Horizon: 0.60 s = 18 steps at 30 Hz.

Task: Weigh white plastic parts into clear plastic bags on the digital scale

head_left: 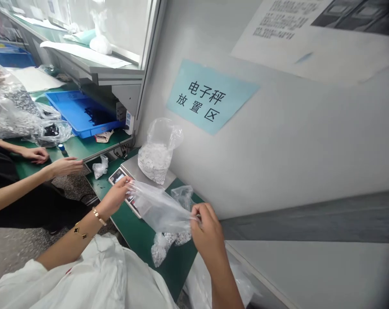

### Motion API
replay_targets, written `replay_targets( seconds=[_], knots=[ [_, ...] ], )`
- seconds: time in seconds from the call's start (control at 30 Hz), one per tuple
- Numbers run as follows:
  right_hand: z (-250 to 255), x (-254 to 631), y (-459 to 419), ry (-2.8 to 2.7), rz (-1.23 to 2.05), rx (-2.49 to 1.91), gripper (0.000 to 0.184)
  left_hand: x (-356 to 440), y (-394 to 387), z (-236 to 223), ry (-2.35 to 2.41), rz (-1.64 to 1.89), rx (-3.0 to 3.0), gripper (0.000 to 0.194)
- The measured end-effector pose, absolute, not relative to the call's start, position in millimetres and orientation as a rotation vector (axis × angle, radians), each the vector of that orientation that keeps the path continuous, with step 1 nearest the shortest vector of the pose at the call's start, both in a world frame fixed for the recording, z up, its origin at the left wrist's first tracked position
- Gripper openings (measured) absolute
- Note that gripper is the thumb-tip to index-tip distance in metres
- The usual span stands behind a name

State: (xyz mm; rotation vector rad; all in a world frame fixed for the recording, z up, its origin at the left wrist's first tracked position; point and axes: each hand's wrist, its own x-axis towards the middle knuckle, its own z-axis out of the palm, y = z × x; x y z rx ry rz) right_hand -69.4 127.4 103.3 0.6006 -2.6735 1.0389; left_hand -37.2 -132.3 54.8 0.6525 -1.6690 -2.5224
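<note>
Both my hands hold an empty clear plastic bag [158, 208] stretched between them above the green table [139, 234]. My left hand [117, 195] pinches the bag's far end, a gold bracelet on its wrist. My right hand [205, 227] pinches the near end. Behind the bag stands an electronic scale [134, 171] with a clear bag of small white parts [155, 159] on its pan. Another bag of white parts [165, 244] lies on the table under my right hand.
A co-worker's two hands [52, 161] rest on the neighbouring green bench at the left, near bags of dark parts [49, 128] and a blue tray [81, 113]. A crumpled small bag [100, 166] lies by the scale. A blue paper label [210, 96] hangs on the white wall.
</note>
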Motion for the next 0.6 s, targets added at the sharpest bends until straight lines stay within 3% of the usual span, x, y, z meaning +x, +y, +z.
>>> replay_targets(
  seconds=[0.1, 0.17, 0.3, 0.37, 0.43, 0.6],
  knots=[
    [99, -89, 134, -2.761, 1.089, 0.420, 0.006, -34, -146, 62, -1.316, -2.995, 0.727, 0.025],
    [103, -102, 137, -2.904, 1.121, 0.458, 0.009, -29, -154, 69, -1.458, -3.068, 0.655, 0.030],
    [144, -135, 124, -2.988, 1.247, 0.979, 0.030, -20, -170, 87, -2.394, -2.713, 0.373, 0.043],
    [175, -161, 100, -2.777, 1.228, 1.081, 0.029, -18, -179, 95, -2.692, -2.536, 0.164, 0.051],
    [200, -196, 64, -2.602, 1.069, 1.094, 0.018, -18, -189, 101, -2.778, -2.475, 0.038, 0.051],
    [193, -291, -48, -3.097, 0.187, 1.242, 0.026, -25, -219, 105, -2.464, -2.514, 0.250, 0.061]
  ],
)
